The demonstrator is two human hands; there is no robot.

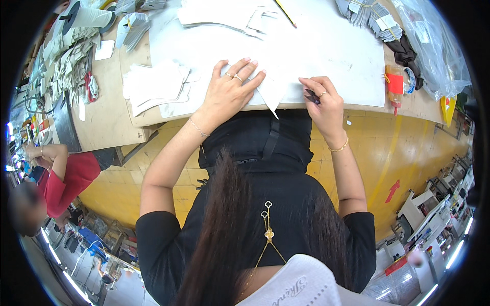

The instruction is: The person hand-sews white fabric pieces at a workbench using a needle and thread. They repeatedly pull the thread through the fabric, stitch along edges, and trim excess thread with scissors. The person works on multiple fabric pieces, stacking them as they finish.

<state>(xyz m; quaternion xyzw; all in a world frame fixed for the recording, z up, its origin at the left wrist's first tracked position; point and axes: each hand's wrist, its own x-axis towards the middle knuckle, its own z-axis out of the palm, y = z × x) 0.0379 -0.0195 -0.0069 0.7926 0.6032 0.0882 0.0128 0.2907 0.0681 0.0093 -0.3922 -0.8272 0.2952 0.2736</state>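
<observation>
My left hand point(234, 87) rests on a white cut piece point(270, 94), its fingers spread flat on the table. The piece's pointed tip hangs over the near table edge. To its right, my right hand point(326, 102) is closed, with a small dark pointed tool point(312, 97) tucked in its curled fingers; the tool's exact kind is unclear. The thumb and forefinger come together near the table surface, and I cannot tell whether anything is between them. White cut pieces point(158, 84) lie stacked left of my left hand, with another white stack point(219, 15) farther back.
White paper point(352, 61) covers the table middle. Bundled grey pieces point(133, 30) and a thread spool point(89, 18) sit back left. At right are an orange-filled bottle point(394, 86), a tape roll point(409, 80) and plastic bags point(434, 56). A pencil point(287, 14) lies far back. A person in red point(69, 178) sits at left.
</observation>
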